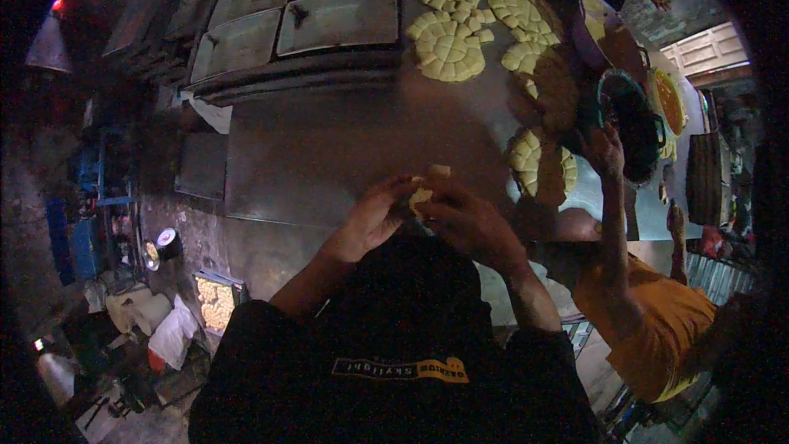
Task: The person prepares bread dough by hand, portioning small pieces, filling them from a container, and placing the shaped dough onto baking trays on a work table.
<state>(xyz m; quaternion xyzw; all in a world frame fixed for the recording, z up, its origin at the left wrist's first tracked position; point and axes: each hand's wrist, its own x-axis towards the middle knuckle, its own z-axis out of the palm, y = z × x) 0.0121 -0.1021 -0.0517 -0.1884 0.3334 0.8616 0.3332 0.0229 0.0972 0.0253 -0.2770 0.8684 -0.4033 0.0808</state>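
Note:
Both my hands meet at the near edge of a metal table [329,156]. Between their fingers is a small pale dough piece [421,196]. My left hand [371,215] pinches its left side, and my right hand [470,220] is closed over its right. Another pale piece [440,171] shows just beyond my fingertips; whether I hold it or it lies on the table, I cannot tell. Farther off lie flat dough rounds [448,45] scored or cut into chunks. More cut dough [526,12] is at their right, and a nearer group [526,163] lies beyond my right hand.
Metal baking trays [337,20] fill the far left. At right stand a purple basin [596,41], a dark handled tub [629,119] and an orange-filled bowl [667,103]. A co-worker in an orange shirt [657,321] reaches to the tub. A tray of shaped dough [218,302] sits low left.

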